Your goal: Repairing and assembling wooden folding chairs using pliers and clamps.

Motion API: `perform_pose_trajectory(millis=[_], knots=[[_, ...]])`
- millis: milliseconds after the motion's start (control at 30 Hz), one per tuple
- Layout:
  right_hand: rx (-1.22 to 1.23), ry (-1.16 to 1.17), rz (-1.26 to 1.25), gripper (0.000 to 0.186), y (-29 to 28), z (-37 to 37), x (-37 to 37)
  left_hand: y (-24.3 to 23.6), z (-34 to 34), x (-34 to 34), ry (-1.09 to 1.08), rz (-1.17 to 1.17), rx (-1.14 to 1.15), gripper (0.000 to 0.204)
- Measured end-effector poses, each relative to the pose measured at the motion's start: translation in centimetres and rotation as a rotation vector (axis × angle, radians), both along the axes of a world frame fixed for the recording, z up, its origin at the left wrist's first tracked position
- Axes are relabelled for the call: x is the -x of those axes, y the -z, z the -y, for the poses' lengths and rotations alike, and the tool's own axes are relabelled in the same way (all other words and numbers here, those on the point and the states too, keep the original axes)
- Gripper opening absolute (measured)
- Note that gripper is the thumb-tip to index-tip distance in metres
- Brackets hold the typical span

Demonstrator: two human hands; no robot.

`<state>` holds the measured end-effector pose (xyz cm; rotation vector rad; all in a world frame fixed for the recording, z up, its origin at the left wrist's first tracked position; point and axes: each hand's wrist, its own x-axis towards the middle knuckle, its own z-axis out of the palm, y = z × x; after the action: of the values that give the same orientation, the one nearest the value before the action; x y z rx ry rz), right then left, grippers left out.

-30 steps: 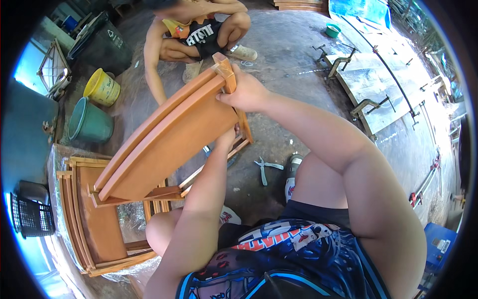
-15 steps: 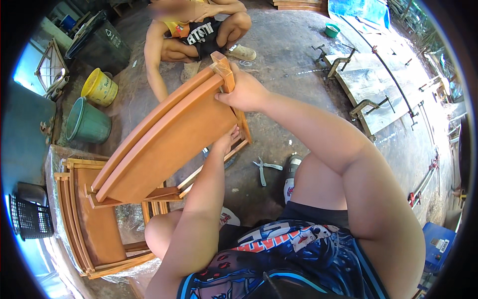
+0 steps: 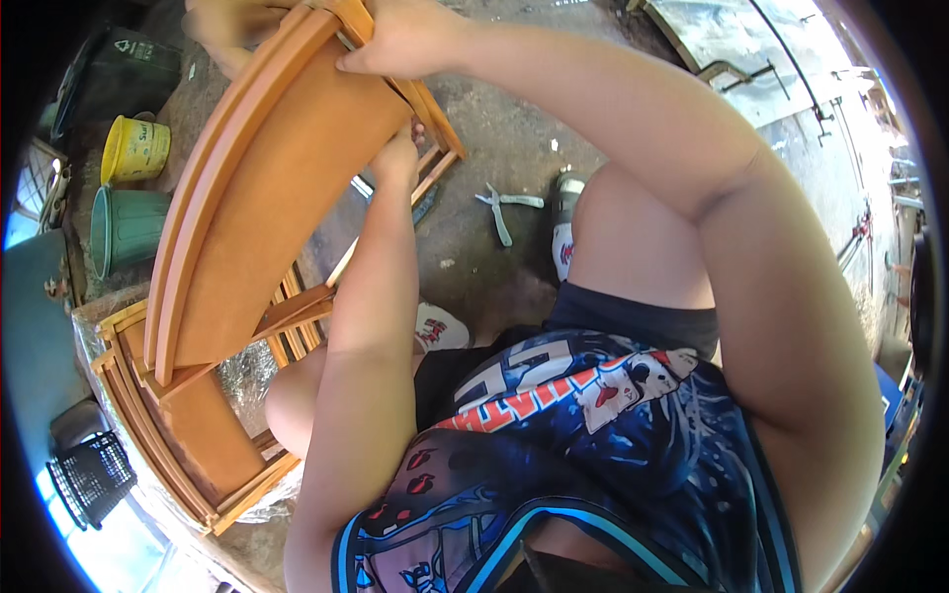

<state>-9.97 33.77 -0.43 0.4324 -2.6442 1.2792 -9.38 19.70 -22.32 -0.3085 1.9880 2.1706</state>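
Observation:
A wooden furniture frame with an orange-brown panel and two curved rails stands tilted in front of me. My right hand is closed round its far upper end, thumb on the panel side. Lower down, my left hand is at the panel's right edge, beside the slimmer side rails, with its fingers curled in; part of them is hidden. The frame's near end overlaps a similar wooden frame that lies at the left on clear plastic wrap.
Pliers lie spread on the floor near my shoe. At the left stand a green bucket, a yellow pail and a black basket. Clamps hold boards at the far right. Part of another person shows beyond the frame.
My view has shifted, so the frame and both hands appear higher and further left. Both hands keep their places on the frame. Less of the other person shows.

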Motion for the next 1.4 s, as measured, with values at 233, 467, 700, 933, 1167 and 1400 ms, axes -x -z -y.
perform_pose_trajectory(millis=[233, 467, 700, 933, 1167, 1400], knots=[[-0.019, 0.055, 0.122, 0.067, -0.1, 0.0, -1.1, 0.2, 1.6, 0.7, 0.15, 0.371, 0.14, 0.024], [-0.139, 0.075, 0.02, 0.088, 1.1, 0.1, 0.0, 0.5, 0.6, -0.8, 0.011, 0.09, -0.13, 0.014], [-0.134, 0.059, 0.034, 0.085, 1.0, -0.4, -0.2, -0.4, 0.1, 0.0, 0.083, 0.178, 0.097, 0.02], [-0.117, 0.066, 0.037, 0.076, 0.9, -0.3, -0.4, -1.2, 0.1, 0.8, 0.098, 0.476, 0.051, 0.031], [-0.117, 0.037, 0.022, 0.073, 0.7, -0.3, -0.1, 1.1, 0.7, 0.0, -0.024, 0.033, -0.068, 0.012], [-0.15, 0.053, 0.015, 0.073, 1.1, -0.2, 0.1, -0.7, -0.2, 0.5, 0.046, 0.223, 0.136, 0.024]])
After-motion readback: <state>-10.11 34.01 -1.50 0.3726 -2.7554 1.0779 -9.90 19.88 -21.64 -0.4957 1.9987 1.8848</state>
